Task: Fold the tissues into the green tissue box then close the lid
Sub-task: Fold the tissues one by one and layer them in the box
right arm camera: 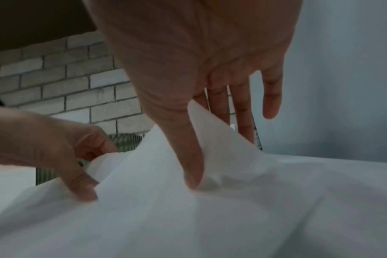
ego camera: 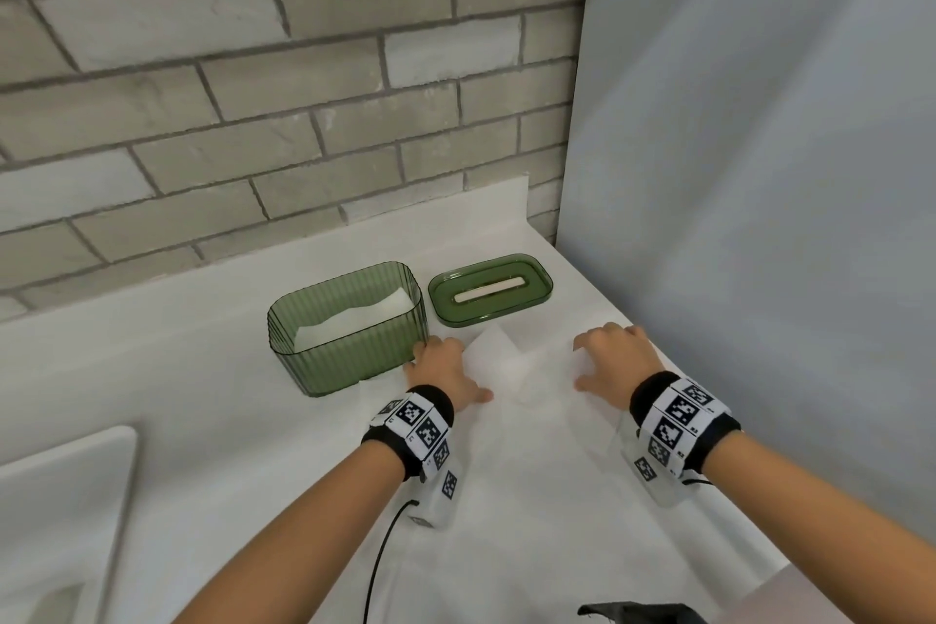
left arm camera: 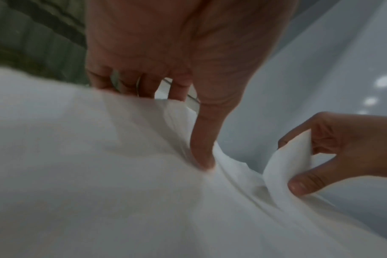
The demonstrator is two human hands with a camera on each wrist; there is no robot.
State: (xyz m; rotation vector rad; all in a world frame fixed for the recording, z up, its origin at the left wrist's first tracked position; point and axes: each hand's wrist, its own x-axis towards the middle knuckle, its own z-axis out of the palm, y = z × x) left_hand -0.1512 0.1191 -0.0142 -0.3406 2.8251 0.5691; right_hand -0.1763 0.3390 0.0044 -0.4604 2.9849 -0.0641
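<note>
The ribbed green tissue box (ego camera: 349, 360) stands open on the white counter with folded white tissue (ego camera: 364, 317) inside. Its green slotted lid (ego camera: 490, 289) lies flat just right of the box. A loose white tissue (ego camera: 511, 365) lies in front of the lid, one corner raised. My left hand (ego camera: 451, 372) pinches the tissue's left edge beside the box, thumb (left arm camera: 202, 153) on top and fingers beneath. My right hand (ego camera: 582, 365) pinches the right side, thumb (right arm camera: 190, 165) pressing the sheet and fingers behind a lifted flap (right arm camera: 221, 136).
A grey brick wall (ego camera: 253, 91) runs behind the counter and a pale grey panel (ego camera: 759, 167) closes off the right side. A white sink edge (ego camera: 71, 486) sits at the lower left. A dark object (ego camera: 638, 614) shows at the bottom edge.
</note>
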